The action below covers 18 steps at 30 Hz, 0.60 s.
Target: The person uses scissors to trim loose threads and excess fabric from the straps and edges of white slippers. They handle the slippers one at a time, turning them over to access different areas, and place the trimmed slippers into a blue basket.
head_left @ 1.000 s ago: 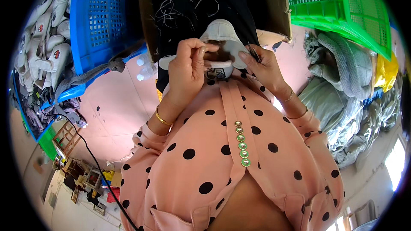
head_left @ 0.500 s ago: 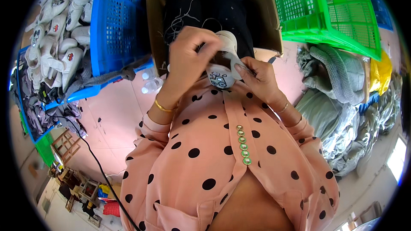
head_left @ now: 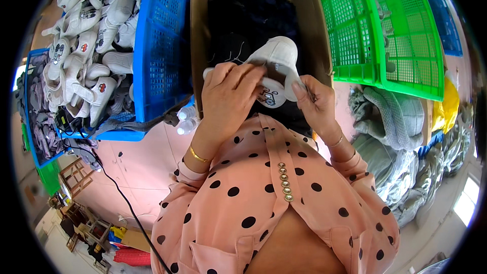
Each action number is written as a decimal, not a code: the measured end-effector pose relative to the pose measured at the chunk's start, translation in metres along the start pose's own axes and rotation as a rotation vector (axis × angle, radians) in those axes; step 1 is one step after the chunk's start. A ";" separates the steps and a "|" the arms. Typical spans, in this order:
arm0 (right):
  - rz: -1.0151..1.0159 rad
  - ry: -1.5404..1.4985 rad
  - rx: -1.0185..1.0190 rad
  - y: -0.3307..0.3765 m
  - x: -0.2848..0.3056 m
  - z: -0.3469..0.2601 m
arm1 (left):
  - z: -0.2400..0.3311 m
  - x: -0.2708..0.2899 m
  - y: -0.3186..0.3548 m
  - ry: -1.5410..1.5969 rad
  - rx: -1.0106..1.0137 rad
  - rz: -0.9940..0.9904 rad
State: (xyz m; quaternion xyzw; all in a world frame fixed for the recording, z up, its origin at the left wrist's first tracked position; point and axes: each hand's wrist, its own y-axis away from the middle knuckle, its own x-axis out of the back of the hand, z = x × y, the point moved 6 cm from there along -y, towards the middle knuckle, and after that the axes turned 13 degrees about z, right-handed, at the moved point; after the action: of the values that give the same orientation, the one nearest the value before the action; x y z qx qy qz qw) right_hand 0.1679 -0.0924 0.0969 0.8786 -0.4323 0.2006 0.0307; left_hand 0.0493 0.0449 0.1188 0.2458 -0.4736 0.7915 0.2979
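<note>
Between my hands, over the lap, is a white fabric shoe (head_left: 281, 53) with a dark cartoon print on its toe. My right hand (head_left: 317, 100) pinches the shoe's edge between thumb and fingers. A small dark thing shows by those fingertips, too small to name. My left hand (head_left: 228, 96) lies across the near side of the shoe, fingers bent over its opening. Those fingertips are partly hidden, and whether they pinch a thread or only the fabric is unclear. Loose white threads (head_left: 234, 53) lie on the dark cloth beyond my left hand.
An open cardboard box (head_left: 200, 15) with dark contents stands ahead. On the left, a blue crate (head_left: 161, 45) stands beside a heap of white shoes (head_left: 96, 35). Green crates (head_left: 350, 30) stand on the right, above grey fabric pieces (head_left: 398, 114). Plastic bottles (head_left: 186, 119) stand near my left wrist.
My left hand, blurred and raised beside the shoe before, now lies over its opening. The shoe has turned somewhat, showing more of its heel. The view has shifted, revealing more of the box.
</note>
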 end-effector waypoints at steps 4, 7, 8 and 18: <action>0.007 0.074 0.238 -0.012 -0.004 -0.016 | -0.012 0.018 -0.010 0.297 0.057 0.035; 0.012 0.099 0.364 -0.017 -0.007 -0.030 | -0.031 0.037 -0.021 0.537 0.276 0.243; 0.007 0.086 0.377 -0.017 -0.008 -0.032 | -0.035 0.041 -0.029 0.410 0.292 0.284; -0.008 0.107 0.520 -0.021 -0.014 -0.044 | -0.048 0.037 -0.049 0.258 0.119 0.286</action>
State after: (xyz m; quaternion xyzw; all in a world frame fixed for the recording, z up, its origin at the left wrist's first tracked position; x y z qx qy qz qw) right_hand 0.1619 -0.0585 0.1343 0.8469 -0.3603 0.3509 -0.1725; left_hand 0.0529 0.1149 0.1526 0.0896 -0.4141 0.8772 0.2257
